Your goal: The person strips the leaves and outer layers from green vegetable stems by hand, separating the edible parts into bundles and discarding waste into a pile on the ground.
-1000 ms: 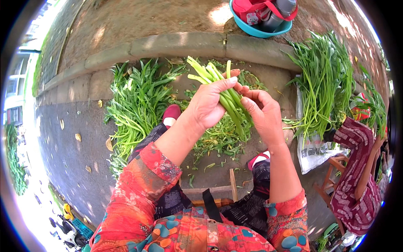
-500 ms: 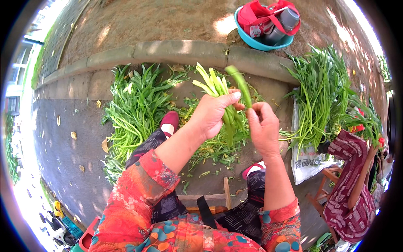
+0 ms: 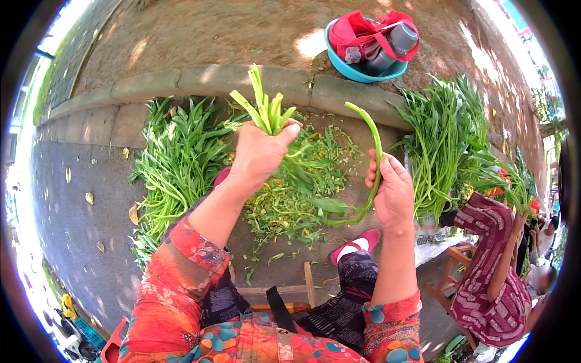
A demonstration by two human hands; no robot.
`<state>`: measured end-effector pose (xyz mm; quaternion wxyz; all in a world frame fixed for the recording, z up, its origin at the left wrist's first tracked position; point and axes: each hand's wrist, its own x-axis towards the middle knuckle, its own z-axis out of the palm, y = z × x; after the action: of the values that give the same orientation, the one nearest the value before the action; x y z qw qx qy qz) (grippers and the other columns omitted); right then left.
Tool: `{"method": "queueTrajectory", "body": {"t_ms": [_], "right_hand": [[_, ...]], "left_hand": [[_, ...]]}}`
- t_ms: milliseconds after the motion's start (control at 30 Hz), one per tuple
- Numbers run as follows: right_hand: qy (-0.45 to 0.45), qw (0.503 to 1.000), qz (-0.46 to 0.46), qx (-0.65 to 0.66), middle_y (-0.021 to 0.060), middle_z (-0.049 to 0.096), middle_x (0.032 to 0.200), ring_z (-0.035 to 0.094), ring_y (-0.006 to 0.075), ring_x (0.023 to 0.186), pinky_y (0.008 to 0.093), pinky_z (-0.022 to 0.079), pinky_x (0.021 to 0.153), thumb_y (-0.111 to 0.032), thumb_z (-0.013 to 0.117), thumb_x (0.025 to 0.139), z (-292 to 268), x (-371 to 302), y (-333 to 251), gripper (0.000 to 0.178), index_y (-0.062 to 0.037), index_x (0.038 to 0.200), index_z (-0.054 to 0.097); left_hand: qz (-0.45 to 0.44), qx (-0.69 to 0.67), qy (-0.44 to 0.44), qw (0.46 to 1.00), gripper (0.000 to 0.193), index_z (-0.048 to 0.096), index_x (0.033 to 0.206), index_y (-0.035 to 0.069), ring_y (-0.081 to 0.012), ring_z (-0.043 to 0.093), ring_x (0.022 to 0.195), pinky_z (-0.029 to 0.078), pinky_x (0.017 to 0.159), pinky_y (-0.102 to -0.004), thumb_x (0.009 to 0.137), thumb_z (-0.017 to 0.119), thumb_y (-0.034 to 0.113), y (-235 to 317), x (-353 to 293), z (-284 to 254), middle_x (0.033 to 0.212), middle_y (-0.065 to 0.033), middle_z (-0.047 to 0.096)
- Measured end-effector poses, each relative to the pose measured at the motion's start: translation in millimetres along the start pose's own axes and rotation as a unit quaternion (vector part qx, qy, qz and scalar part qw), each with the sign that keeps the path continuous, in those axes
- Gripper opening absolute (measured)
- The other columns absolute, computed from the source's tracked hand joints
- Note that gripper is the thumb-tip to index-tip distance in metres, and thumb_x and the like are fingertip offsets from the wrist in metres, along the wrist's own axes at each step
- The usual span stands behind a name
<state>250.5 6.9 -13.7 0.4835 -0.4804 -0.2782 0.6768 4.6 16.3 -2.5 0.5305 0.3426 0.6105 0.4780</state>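
Note:
My left hand (image 3: 261, 151) grips a bunch of green vegetable stalks (image 3: 264, 107), cut ends pointing up. My right hand (image 3: 392, 192) holds one long green stem (image 3: 374, 158), pulled away to the right of the bunch, its leafy end trailing down toward the ground. Beneath both hands lies a heap of torn leaf scraps (image 3: 296, 199). An unsorted pile of leafy greens (image 3: 175, 163) lies to my left, another pile of greens (image 3: 445, 142) to my right.
A stone kerb (image 3: 200, 78) runs behind the piles. A blue basin (image 3: 363, 71) with a red bag and metal flasks sits on the dirt beyond it. Another person in a maroon patterned garment (image 3: 490, 266) sits at the right on a wooden stool (image 3: 448, 284).
My hands have drawn apart: the right hand pulled one stem out of the bunch and carried it to the right, while the left hand kept the bunch raised.

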Motion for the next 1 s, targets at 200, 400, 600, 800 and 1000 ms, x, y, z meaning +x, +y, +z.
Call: {"method": "queueTrajectory", "body": {"t_ms": [200,400,600,800,1000], "right_hand": [[-0.04,0.993,0.055,0.095,0.0042,0.057,0.081,0.05,0.0124,0.068,0.0255,0.042,0.061,-0.014,0.051,0.096,1.4,-1.2,-3.2,0.025,0.0052,0.11,0.058],[-0.099,0.979,0.087,0.158,0.0048,0.055,0.08,0.049,0.0127,0.068,0.026,0.041,0.06,-0.014,0.05,0.096,6.8,-2.3,-0.9,0.026,0.0048,0.113,0.056],[-0.13,0.975,0.088,0.157,0.0038,0.054,0.078,0.048,0.0124,0.066,0.0256,0.039,0.058,-0.015,0.05,0.096,17.2,-1.1,6.6,0.028,0.0022,0.117,0.055],[-0.131,0.979,0.089,0.129,0.0019,0.055,0.076,0.047,0.0109,0.065,0.025,0.038,0.058,-0.017,0.05,0.096,28.3,-3.2,8.8,0.027,0.0015,0.115,0.056],[-0.124,0.985,0.071,0.095,0.0025,0.06,0.083,0.053,0.0104,0.071,0.0241,0.043,0.064,-0.013,0.056,0.093,38.1,-5.1,13.7,0.022,0.0006,0.11,0.059]], "left_hand": [[0.051,0.04,0.025,0.998,0.026,0.059,0.077,0.003,-0.0071,0.047,0.056,0.037,0.051,-0.0234,0.085,0.071,0.024,2.2,0.6,-1.6,0.063,0.0011,0.056],[0.05,0.024,-0.007,0.998,0.02,0.063,0.079,0.003,-0.0069,0.049,0.059,0.038,0.051,-0.0235,0.084,0.072,0.02,-2.1,-2.8,6.2,0.065,0.002,0.055],[0.038,-0.014,-0.027,0.999,0.014,0.068,0.087,0.003,-0.006,0.052,0.062,0.04,0.054,-0.0221,0.081,0.073,0.014,0.9,-11.3,12.2,0.072,0.0036,0.06],[0.041,-0.05,-0.062,0.996,0.012,0.068,0.09,0.001,-0.0065,0.056,0.07,0.044,0.062,-0.0217,0.081,0.072,0.008,-4.9,-13.4,27.0,0.079,0.0009,0.064],[-0.013,-0.119,-0.065,0.991,0.015,0.068,0.095,0.001,-0.0063,0.052,0.068,0.042,0.059,-0.0222,0.082,0.071,0.008,-3.8,-17.5,31.2,0.08,0.001,0.063]]}}
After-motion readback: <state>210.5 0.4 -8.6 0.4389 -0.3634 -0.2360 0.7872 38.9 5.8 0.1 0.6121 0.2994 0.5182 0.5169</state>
